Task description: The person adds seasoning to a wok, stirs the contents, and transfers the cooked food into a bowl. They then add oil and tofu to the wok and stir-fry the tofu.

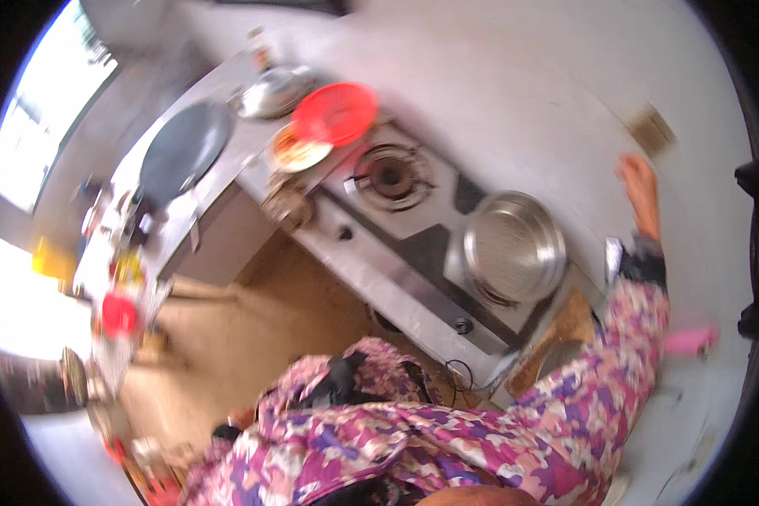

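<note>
My right arm, in a pink and purple patterned sleeve, is raised along the wall on the right. My right hand (pixel 641 192) is up by the wall, just below a brownish square plate (pixel 652 131) and apart from it. Its fingers are slightly blurred, loosely bent and apart, with nothing visible in them. My left hand (pixel 244 417) shows only as a sliver beside my body at the lower left, past a dark cuff; its fingers are hidden. Between my arm and the far counter, a steel pot (pixel 514 246) without a lid sits on the near burner of the gas stove (pixel 371 268).
The far burner (pixel 391 175) is bare. Beyond it are a red plastic basket (pixel 337 114), a plate of food (pixel 298 153) and a metal lid (pixel 277 91). A dark wok (pixel 185 150) lies on the left counter. A wooden board (pixel 557 337) stands right of the stove.
</note>
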`<state>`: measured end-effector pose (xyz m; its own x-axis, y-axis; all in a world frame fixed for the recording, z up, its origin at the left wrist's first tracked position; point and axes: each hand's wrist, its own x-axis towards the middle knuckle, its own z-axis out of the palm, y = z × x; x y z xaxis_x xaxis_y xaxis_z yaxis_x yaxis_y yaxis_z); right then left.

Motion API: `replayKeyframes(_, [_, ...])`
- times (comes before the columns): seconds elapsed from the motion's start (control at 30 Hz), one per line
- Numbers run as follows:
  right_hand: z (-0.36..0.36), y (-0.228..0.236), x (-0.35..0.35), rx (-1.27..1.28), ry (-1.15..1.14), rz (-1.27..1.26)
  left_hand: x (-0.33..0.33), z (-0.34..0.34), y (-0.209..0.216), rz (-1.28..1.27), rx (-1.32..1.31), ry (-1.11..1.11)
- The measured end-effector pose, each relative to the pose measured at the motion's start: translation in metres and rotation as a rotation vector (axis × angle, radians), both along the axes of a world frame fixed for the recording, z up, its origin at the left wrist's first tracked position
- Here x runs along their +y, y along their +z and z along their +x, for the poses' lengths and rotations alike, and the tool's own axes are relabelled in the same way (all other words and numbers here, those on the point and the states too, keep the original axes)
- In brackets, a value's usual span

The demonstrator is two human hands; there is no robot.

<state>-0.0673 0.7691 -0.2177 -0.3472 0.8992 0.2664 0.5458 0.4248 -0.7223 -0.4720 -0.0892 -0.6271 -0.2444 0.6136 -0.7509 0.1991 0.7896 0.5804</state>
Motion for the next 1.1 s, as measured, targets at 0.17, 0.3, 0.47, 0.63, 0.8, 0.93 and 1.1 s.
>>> replayKeyframes(0.17, [-0.016, 0.001, -0.109, -0.277, 0.24, -0.161, -0.046, 0.022, -0.041, 0.362, 0.585, -0.755])
replayKeyframes(0.3, [-0.016, -0.016, -0.156, -0.191, 0.435, -0.339, -0.028, 0.027, -0.054, 0.173, -0.236, 0.524])
replayKeyframes(0.47, [-0.022, -0.031, -0.184, -0.133, 0.53, -0.362, -0.013, 0.043, -0.028, -0.129, -0.093, 0.6])
replayKeyframes(0.63, [-0.04, -0.026, -0.212, -0.166, 0.45, -0.44, -0.013, 0.05, 0.002, -0.145, -0.087, 0.498])
replayKeyframes(0.8, [-0.034, -0.048, -0.211, -0.046, 0.555, -0.437, 0.006, 0.058, 0.022, 0.032, -0.067, 0.489])
replayKeyframes(0.93, [-0.077, -0.054, -0.217, -0.135, 0.487, -0.512, 0.023, 0.044, 0.04, -0.056, -0.293, 1.027])
replayKeyframes(1.1, [-0.332, -0.066, -0.304, -0.027, 0.612, -0.579, -0.074, -0.091, 0.096, -0.181, -0.378, 1.329])
